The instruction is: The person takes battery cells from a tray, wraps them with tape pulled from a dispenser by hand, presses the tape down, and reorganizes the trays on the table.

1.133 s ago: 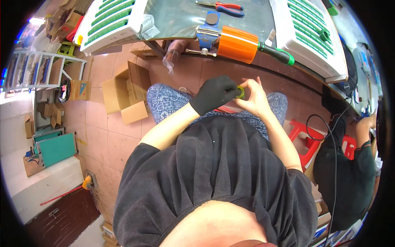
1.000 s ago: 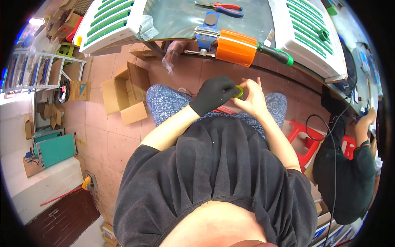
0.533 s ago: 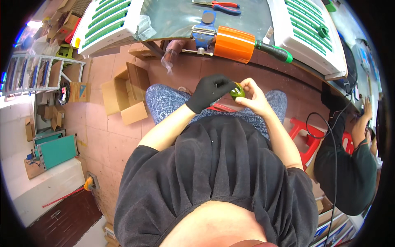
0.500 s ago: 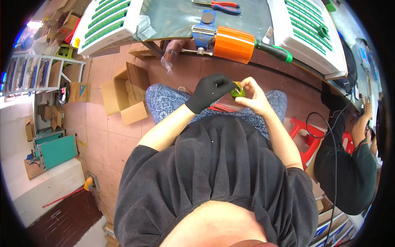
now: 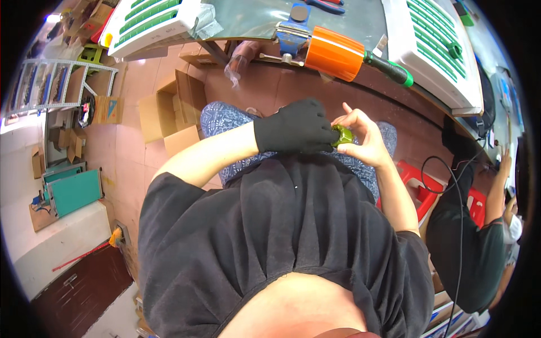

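Observation:
My bare right hand (image 5: pixel 365 138) pinches a small, shiny yellow-green piece (image 5: pixel 343 136) between thumb and fingers, just above my lap. Its exact kind is hard to make out. Close against the left side of that piece is my left hand (image 5: pixel 296 128), in a black glove, back upward and fingers curled in. What its fingertips grip is hidden behind the glove. Beyond both hands, a blue vise (image 5: pixel 294 36) is fixed at the bench edge. An orange cylinder (image 5: pixel 336 53) sits beside it, with a black-and-green handle (image 5: pixel 390 69) sticking out to the right.
White racks with green slots stand on the bench at left (image 5: pixel 149 25) and right (image 5: pixel 434 48). Pliers (image 5: pixel 326 5) lie behind the vise. An open cardboard box (image 5: pixel 172 107) is on the floor at left. At right are a red stool (image 5: pixel 414 188), a hanging cable (image 5: pixel 461 236) and another person (image 5: pixel 470 253).
My left hand has turned from a fingertip pinch to a curled fist with its back up. Both hands and the green piece have shifted slightly right and nearer to me.

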Tool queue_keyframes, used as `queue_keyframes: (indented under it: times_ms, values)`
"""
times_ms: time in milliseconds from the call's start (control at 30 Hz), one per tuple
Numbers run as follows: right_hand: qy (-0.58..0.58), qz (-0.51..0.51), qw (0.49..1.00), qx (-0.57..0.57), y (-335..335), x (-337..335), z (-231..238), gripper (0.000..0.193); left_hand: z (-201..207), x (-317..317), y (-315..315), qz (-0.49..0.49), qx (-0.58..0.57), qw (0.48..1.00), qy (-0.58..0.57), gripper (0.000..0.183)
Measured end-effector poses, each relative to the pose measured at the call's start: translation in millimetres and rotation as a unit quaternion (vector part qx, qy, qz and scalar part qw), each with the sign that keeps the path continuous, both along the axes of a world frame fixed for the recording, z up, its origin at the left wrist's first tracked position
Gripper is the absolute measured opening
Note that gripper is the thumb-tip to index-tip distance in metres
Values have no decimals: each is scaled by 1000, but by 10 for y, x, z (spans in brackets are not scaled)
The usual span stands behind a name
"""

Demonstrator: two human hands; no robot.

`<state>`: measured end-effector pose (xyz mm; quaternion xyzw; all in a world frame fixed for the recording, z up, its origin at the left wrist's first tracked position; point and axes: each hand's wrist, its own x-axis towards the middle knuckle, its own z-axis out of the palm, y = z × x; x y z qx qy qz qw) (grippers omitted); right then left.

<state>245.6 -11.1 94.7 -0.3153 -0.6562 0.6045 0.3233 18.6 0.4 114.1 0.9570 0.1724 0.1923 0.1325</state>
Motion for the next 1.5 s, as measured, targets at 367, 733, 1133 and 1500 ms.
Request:
queue_keyframes:
  times_ms: [367, 733, 1133, 1500]
  values:
    - [-3, 35, 999, -42, -31, -42, -142, 41, -267, 34, -149, 21, -136, 990, -27, 15]
    - [105, 60, 986, -118, 81, -82, -276, 41, -65, -55, -208, 79, -95, 989, -82, 16]
    - [168, 165, 942, -239, 62, -43, -370, 51, -91, -377, -182, 259, -437, 821, -261, 17]
    - [137, 180, 924, -307, 30, -87, -393, 59, 38, -28, -45, 71, -280, 957, -38, 19]
